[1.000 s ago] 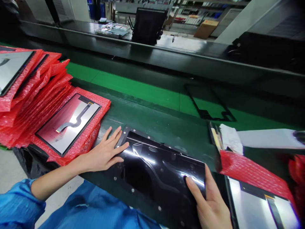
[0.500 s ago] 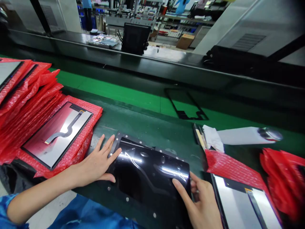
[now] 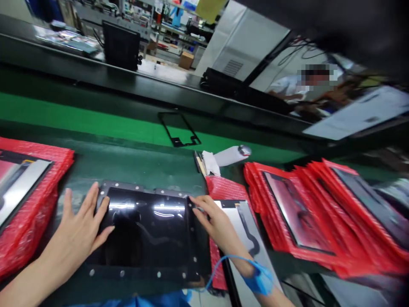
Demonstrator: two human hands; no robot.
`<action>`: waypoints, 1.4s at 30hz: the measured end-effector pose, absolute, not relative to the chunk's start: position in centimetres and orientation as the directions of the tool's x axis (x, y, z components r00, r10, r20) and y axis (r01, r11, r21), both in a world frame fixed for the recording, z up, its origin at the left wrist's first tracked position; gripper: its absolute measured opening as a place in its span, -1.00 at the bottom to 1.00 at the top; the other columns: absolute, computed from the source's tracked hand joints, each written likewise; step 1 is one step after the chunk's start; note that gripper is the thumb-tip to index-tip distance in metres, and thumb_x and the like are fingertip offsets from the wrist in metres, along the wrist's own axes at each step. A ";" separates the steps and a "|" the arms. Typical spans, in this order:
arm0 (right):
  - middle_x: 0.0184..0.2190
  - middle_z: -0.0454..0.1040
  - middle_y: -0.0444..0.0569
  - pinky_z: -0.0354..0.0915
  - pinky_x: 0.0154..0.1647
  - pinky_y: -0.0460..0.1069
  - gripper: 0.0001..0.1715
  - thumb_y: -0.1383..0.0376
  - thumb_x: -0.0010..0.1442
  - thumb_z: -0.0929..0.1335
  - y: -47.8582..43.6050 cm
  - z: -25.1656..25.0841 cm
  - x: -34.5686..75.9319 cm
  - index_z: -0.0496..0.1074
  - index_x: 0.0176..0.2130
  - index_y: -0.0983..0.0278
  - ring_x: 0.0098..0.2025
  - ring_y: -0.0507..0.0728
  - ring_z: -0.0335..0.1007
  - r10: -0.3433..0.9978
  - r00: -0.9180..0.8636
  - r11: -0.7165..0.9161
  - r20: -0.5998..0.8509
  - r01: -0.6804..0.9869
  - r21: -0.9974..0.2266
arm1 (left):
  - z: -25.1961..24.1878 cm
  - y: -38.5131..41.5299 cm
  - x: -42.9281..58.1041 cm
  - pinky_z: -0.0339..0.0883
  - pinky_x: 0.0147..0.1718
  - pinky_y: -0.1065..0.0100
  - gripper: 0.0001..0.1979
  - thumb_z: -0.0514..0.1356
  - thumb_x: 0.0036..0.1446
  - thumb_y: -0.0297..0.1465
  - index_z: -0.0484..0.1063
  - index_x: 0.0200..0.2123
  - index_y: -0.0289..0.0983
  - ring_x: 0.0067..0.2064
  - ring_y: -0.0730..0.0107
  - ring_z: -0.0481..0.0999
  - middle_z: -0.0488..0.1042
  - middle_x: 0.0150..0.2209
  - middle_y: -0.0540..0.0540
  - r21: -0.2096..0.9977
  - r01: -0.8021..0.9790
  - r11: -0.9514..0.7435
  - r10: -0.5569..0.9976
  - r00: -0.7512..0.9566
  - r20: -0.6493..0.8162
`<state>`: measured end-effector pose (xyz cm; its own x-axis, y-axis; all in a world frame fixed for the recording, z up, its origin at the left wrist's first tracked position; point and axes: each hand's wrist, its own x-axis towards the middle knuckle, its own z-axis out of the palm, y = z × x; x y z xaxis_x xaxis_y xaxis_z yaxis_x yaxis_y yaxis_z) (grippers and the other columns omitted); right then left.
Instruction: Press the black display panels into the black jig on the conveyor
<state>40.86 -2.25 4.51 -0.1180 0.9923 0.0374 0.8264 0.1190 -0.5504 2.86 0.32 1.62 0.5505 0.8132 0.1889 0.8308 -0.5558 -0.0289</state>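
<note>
A black glossy sheet (image 3: 150, 243) lies flat over a dark plate (image 3: 140, 273) with pale round dots along its border, on the green work surface. My left hand (image 3: 79, 230) is open, fingers spread, pressing on the plate's left edge and the sheet's upper left. At the upper right corner, my right hand (image 3: 214, 219) has its fingers closed together on the sheet's edge; the exact contact is partly hidden. A blue wrist strap (image 3: 260, 279) with a thin cord is on my right wrist. Just under that forearm lies a display panel (image 3: 238, 230) with a flat ribbon cable.
Red bubble-wrap sleeves (image 3: 41, 213) with a panel on top are stacked at left, and more red sleeves (image 3: 306, 251) at right. Behind lie a thin black frame (image 3: 179, 130), a white bottle (image 3: 228, 156) and a white cloth (image 3: 211, 163). Another person (image 3: 290, 87) sits far right.
The sheet's right side has gone from raised and curved to flat on the plate. My right hand has moved up to the upper right corner. The view has swung right.
</note>
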 end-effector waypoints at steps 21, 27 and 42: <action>-0.15 0.38 0.14 0.33 -0.03 0.22 -0.28 0.54 0.30 0.08 -2.2 1.5 38.0 0.02 0.39 0.28 -0.06 0.28 0.24 0.955 -0.290 0.294 0.057 0.912 -0.285 | 0.8 2.0 3.8 -0.39 0.28 -0.38 -0.23 -0.03 0.28 -0.14 -0.21 0.43 -0.31 0.42 -0.32 -0.28 -0.37 0.45 -0.31 0.126 0.828 -0.547 0.827 0.511 0.235; -0.11 0.24 0.01 0.35 -0.02 0.10 -0.34 0.39 0.34 0.19 -6.9 3.7 39.3 0.09 0.37 0.09 -0.10 0.14 0.31 0.989 -0.131 0.052 -0.065 0.728 -0.683 | 0.4 0.6 0.9 -0.25 0.26 -0.39 -0.26 -0.08 0.31 -0.10 -0.24 0.43 -0.24 0.42 -0.34 -0.28 -0.34 0.46 -0.19 0.202 0.792 -0.575 0.818 0.558 0.141; -0.13 0.49 0.14 0.31 -0.12 0.09 0.45 0.34 0.05 0.49 -8.3 4.4 37.6 -0.63 0.39 0.28 -0.12 0.34 0.49 0.852 -0.039 -0.228 -0.522 0.871 -0.436 | -1.4 -0.6 -2.4 -0.10 0.28 -0.31 -0.14 0.10 0.14 -0.08 -0.23 0.42 0.02 0.41 -0.24 -0.06 -0.18 0.45 -0.07 0.304 0.725 -0.618 0.776 0.625 0.090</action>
<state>37.62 -8.34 4.38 -0.0390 0.8519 -0.5222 0.8705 -0.2276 -0.4363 -2.39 -0.59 -1.37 0.6245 0.7758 0.0898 0.7245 -0.6184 0.3043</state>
